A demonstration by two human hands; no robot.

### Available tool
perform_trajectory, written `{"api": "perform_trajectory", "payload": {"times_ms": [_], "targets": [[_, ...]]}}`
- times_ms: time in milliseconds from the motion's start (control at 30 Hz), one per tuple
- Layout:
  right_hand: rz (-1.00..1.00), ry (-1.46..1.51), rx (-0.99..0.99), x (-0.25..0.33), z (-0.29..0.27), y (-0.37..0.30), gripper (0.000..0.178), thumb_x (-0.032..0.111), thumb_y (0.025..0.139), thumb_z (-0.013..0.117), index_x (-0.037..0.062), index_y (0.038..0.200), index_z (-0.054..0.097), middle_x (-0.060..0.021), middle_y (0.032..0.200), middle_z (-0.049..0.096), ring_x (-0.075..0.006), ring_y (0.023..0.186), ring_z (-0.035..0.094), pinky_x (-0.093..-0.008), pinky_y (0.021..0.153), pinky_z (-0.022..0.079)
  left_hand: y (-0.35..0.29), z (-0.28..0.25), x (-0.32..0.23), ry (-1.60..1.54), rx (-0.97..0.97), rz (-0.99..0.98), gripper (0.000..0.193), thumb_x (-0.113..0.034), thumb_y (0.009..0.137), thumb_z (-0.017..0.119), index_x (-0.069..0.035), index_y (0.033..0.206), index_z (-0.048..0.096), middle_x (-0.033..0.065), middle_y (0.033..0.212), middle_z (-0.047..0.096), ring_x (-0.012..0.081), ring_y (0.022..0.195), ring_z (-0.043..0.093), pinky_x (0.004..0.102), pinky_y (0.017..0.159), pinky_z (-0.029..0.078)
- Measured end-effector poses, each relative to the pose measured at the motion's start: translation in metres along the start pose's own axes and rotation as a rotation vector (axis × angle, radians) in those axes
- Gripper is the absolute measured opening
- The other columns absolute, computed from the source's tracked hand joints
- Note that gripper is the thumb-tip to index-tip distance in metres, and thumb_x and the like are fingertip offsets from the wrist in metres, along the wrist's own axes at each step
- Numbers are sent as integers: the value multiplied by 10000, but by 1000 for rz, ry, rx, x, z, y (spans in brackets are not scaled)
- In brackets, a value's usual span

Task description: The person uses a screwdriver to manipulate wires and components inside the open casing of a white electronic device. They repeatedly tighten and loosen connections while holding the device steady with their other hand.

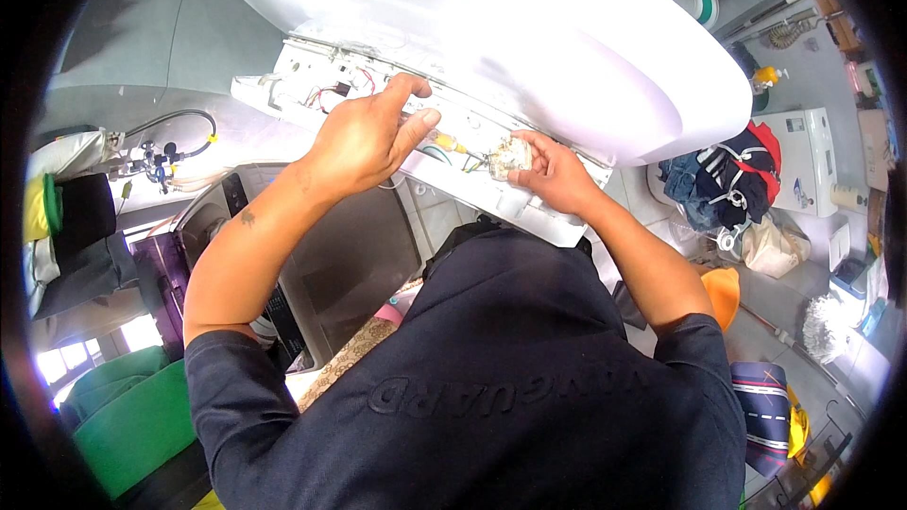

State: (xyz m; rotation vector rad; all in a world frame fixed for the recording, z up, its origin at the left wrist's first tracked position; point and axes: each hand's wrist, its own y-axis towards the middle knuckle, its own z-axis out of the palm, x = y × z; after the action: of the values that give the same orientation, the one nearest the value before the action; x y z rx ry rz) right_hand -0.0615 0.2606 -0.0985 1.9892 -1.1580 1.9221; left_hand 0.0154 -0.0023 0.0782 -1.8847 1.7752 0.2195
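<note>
The wired part (pixel 508 159), small and off-white, is being pinched between the thumb and fingers of the right hand (pixel 561 178), over the right-hand stretch of a long white tray (pixel 534 213). Its face is showing a patchy, brownish tint, and thin wires (pixel 474 162) are trailing from its left edge. In handling, lightness and stiffness are being suggested, with some brittleness likely, so the firm outer edges are seeming the best place to take hold; the wires are looking like the weak point, best spared any tug.

Just to the left, a yellow piece (pixel 449 144), perhaps a tool handle, is lying beneath the left hand (pixel 364 140). That hand is being held palm down over the tray, thumb and forefinger slightly parted; whether anything is being gripped there cannot be told, as the other fingers are being hidden. Beyond it, red wires (pixel 368 78) are being exposed inside the tray.

Along the tray's far side, a large, curved white cover (pixel 567 47) is looming, smooth and likely slippery. Farther out, a black hose (pixel 200 115) is curving at the left, while a heap of clothes (pixel 727 175) is being seen at the right.
</note>
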Motion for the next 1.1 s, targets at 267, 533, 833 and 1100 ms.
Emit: {"api": "perform_trajectory", "payload": {"times_ms": [267,533,833,1100], "targets": [[-7,-50,-10,-5,0,2,679,204,850,826,52,1450,547,33,725,521,-86,658,483,-264,628,408,0,3,6,-63,22,109,349,-174,1013,554,-31,1327,501,216,913,639,387,887,662,445,811,512],[8,29,12,3,1,-1,684,205,852,827,39,1449,538,36,739,526,-77,670,479,-257,627,405,0,13,25,1,-171,425,312,-201,1023,550,-64,1302,536,201,896,696,396,857,701,447,769,535],[-1,-10,4,-2,0,0,675,182,858,823,39,1452,536,36,742,538,-73,673,487,-247,635,411,-2,5,20,-2,-108,299,271,-201,1027,553,-59,1257,576,212,972,683,391,869,679,454,775,525],[0,-20,-1,2,-1,-1,676,180,860,825,34,1454,535,37,750,542,-72,677,489,-245,644,417,1,-4,-7,50,48,-42,300,-163,1009,560,-28,1277,564,227,1049,631,393,943,651,456,826,514]]}}
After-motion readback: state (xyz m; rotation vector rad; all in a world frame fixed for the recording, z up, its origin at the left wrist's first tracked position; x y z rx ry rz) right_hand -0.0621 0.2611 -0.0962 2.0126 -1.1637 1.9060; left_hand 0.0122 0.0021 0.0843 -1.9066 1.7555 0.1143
